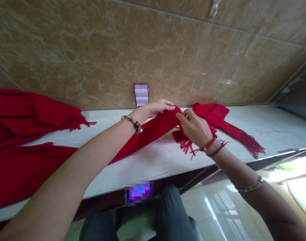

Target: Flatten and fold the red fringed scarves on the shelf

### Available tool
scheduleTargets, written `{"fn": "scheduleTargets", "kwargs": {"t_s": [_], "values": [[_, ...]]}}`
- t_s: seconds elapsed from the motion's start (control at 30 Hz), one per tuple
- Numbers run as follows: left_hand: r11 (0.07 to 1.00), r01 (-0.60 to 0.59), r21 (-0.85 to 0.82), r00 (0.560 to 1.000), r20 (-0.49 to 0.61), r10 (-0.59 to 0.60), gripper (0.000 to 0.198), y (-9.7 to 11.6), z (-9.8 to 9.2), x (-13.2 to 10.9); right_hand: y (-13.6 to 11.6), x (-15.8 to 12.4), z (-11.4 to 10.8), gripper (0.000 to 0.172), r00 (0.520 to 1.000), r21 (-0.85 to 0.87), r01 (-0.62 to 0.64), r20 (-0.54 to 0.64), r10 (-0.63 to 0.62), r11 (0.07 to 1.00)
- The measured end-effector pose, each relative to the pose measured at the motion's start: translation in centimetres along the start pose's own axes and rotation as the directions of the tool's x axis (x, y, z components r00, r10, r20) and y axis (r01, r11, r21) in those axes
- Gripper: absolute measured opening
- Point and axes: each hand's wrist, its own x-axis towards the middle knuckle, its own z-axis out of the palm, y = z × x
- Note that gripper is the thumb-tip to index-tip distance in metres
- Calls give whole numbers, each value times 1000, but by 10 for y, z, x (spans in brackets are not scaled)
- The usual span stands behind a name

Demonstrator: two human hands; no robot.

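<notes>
Mid-frame, the right hand (195,129) pinches the red scarf (153,129) near its fringe, the left hand (159,107) seemingly grips the first fold; the lower-left length lies unfolded.

White tabletop (153,157) against brown marble wall (117,43), glossy floor (218,207).

The counter (155,160) runs across the middle of the frame, with the wall (153,50) behind it filling the upper half. A small card (141,94) leans against the wall at centre. A heap of scarves (22,113) lies on the counter at far left. A long scarf (153,129) stretches from lower left to centre, where the left hand (159,107) and the right hand (195,129) grip it side by side. Just right of them lies a knotted scarf (218,115), its tail reaching toward the counter's front edge at right.
</notes>
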Motion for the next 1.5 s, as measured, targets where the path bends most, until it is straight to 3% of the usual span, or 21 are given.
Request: {"fn": "scheduleTargets", "kwargs": {"t_s": [0.1, 0.2, 0.27, 0.33, 0.47, 0.6, 0.77, 1.03, 1.17, 1.3, 1.5], "values": [[991, -68, 117, 996, -41, 73, 14, 35, 21, 32, 45, 1, -12, 28, 990, -30, -140, -14, 139, 990], [925, -132, 356, 987, -42, 157, 25, 46, 54, 61, 84, -17, -3, 30, 973, -89, -225, 23, 228, 970], [821, -153, 550, 978, -32, 204, 36, 34, 82, 73, 102, -38, 14, 32, 959, -128, -259, 82, 270, 957], [679, -95, 728, 978, -60, 200, 57, 11, 109, 74, 112, -61, 36, 33, 937, -151, -273, 183, 298, 950], [452, -129, 883, 981, 48, 188, 84, -43, 144, 58, 115, -93, 66, 38, 896, -137, -314, 284, 341, 940], [379, -121, 918, 973, 35, 226, 69, -65, 147, 47, 117, -92, 65, 42, 902, -100, -325, 266, 340, 940], [373, -139, 917, 965, 41, 258, 68, -61, 145, 47, 119, -87, 54, 40, 920, -116, -316, 203, 334, 942], [283, -224, 933, 915, 101, 390, 52, -62, 142, 45, 119, -98, 64, 40, 876, -16, -440, 212, 433, 898], [295, -259, 920, 909, 128, 397, 55, -57, 142, 48, 120, -97, 67, 42, 849, 56, -520, 137, 510, 852], [340, -226, 913, 934, 104, 342, 57, -54, 144, 54, 119, -103, 76, 45, 814, 116, -580, 83, 574, 806], [348, -224, 910, 941, 109, 321, 54, -56, 141, 60, 128, -101, 79, 41, 818, 108, -575, 100, 567, 811]]}}
